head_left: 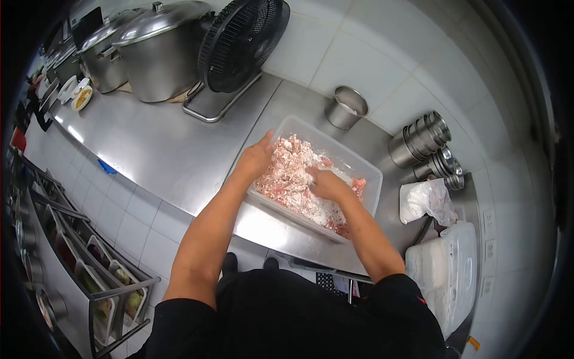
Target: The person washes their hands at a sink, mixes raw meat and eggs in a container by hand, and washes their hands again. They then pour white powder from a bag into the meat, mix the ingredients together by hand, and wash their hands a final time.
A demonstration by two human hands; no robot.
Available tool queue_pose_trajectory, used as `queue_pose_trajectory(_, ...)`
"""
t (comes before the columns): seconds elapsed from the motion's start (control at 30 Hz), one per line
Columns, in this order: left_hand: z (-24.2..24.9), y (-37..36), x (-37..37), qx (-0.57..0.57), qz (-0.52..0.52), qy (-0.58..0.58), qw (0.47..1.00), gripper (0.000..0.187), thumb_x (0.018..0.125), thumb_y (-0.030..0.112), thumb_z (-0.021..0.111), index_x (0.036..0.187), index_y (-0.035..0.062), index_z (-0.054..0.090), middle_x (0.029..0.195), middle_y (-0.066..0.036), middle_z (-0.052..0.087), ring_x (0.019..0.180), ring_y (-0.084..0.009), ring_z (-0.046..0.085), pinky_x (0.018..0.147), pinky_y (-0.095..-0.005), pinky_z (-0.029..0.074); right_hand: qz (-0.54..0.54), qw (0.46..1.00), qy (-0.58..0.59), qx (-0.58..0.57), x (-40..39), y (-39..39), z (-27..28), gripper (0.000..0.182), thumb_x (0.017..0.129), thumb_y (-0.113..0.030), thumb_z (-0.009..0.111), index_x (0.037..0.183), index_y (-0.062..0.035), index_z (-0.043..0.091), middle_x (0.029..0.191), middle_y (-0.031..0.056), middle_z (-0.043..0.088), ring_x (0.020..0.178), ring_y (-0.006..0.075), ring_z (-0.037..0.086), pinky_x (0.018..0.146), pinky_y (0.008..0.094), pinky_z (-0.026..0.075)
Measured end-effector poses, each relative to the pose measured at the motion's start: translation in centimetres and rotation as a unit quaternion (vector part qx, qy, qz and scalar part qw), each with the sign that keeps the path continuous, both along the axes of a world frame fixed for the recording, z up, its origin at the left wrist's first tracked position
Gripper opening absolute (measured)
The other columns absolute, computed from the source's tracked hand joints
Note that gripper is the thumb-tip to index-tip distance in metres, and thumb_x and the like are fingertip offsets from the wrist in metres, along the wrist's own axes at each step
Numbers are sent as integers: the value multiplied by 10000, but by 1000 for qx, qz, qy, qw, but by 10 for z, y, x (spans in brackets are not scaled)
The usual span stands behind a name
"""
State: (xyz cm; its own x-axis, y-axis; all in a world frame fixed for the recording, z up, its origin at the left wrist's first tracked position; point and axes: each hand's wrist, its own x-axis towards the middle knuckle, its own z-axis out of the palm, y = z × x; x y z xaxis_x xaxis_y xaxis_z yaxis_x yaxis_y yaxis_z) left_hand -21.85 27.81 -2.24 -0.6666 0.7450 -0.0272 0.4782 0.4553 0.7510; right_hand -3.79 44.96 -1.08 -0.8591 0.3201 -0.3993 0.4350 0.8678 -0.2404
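A translucent plastic tub sits on the steel counter in front of me, holding raw meat pieces dusted with white powder. My left hand grips the tub's left rim, with a finger stretched along the edge. Inside the tub, my right hand is curled into the powdered meat, its fingertips partly hidden. The powder lies thickest around and below my right hand. Pinkish meat shows through at the tub's right end and lower corner.
Behind the tub stands a steel pot. Stacked steel cups, a bag of white powder and a clear plastic container line the right side. A black fan and large lidded pots occupy the back left. Food bins stand low at left.
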Motion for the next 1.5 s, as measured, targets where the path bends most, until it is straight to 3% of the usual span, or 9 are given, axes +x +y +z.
queue_pose_trajectory(0.13, -21, 1, -1, 23, -4, 12, 1000, 548, 1000, 337, 409, 1503, 123, 364, 1181, -288, 624, 1128, -419, 588, 997, -480, 432, 22, 985, -142, 96, 49, 49, 26, 748, 801, -300, 652, 1451, -20, 409, 1165, 263, 653, 1081, 355, 648, 979, 420, 490)
queue_pose_trajectory(0.23, -1, 0, 1, -9, 5, 5, 1000, 536, 994, 330, 411, 1495, 140, 383, 1209, -260, 624, 1145, -423, 580, 1013, -465, 431, -258, 956, -131, -42, 59, 50, 26, 826, 790, -373, 669, 1460, 9, 374, 1213, 257, 636, 1126, 368, 626, 990, 423, 481)
queue_pose_trajectory(0.37, 3, 0, 3, -4, 7, -18, 1000, 537, 991, 342, 428, 1490, 147, 393, 1245, -252, 609, 1168, -428, 567, 1025, -452, 430, -148, 988, 41, 18, 30, 22, -33, 736, 825, -356, 628, 1422, 11, 404, 1173, 275, 648, 1101, 426, 617, 967, 436, 477)
queue_pose_trajectory(0.53, -4, -2, 0, 8, 8, -14, 1000, 546, 990, 356, 440, 1491, 146, 391, 1309, -249, 571, 1214, -419, 540, 1045, -438, 416, -25, 996, -75, -32, 37, -23, 38, 744, 785, -312, 652, 1426, -19, 413, 1367, 237, 538, 1205, 388, 567, 1031, 438, 455)
queue_pose_trajectory(0.7, 0, 0, 1, 6, 5, -24, 1000, 545, 992, 352, 441, 1493, 144, 388, 1341, -236, 555, 1239, -409, 526, 1061, -430, 403, -24, 990, 14, 135, 99, -30, -8, 802, 719, -270, 741, 1431, -79, 426, 1496, 225, 397, 1275, 355, 515, 1047, 426, 452)
queue_pose_trajectory(1.0, -4, -4, 4, 11, 6, -7, 1000, 548, 999, 356, 416, 1503, 145, 368, 1327, -249, 560, 1223, -427, 528, 1045, -450, 410, -94, 975, -200, 0, 59, 10, 53, 1021, 701, -210, 786, 1544, -136, 214, 1510, 275, 345, 1262, 454, 495, 1034, 465, 453)
queue_pose_trajectory(1.1, 0, -3, 5, -4, 9, -12, 1000, 550, 1000, 356, 410, 1504, 142, 362, 1305, -258, 569, 1200, -436, 539, 1036, -464, 412, 47, 992, -63, 97, 137, 5, 0, 1106, 702, -171, 787, 1565, -104, 98, 1474, 333, 348, 1233, 475, 503, 1026, 450, 449)
queue_pose_trajectory(1.3, -10, 1, 8, 12, -14, 49, 999, 533, 1006, 288, 406, 1493, 77, 356, 1148, -300, 632, 1075, -440, 604, 964, -503, 445, -163, 986, 35, 32, 66, 18, -19, 1008, 716, -145, 779, 1541, -100, 201, 1459, 334, 376, 1215, 464, 539, 986, 437, 476)
queue_pose_trajectory(1.5, -8, -2, 5, 12, -7, 37, 999, 545, 1000, 308, 411, 1501, 104, 348, 1164, -295, 626, 1075, -441, 601, 958, -498, 448, -54, 995, 56, -67, 3, -12, 25, 802, 756, -154, 759, 1466, -127, 388, 1530, 266, 313, 1312, 447, 452, 999, 451, 478)
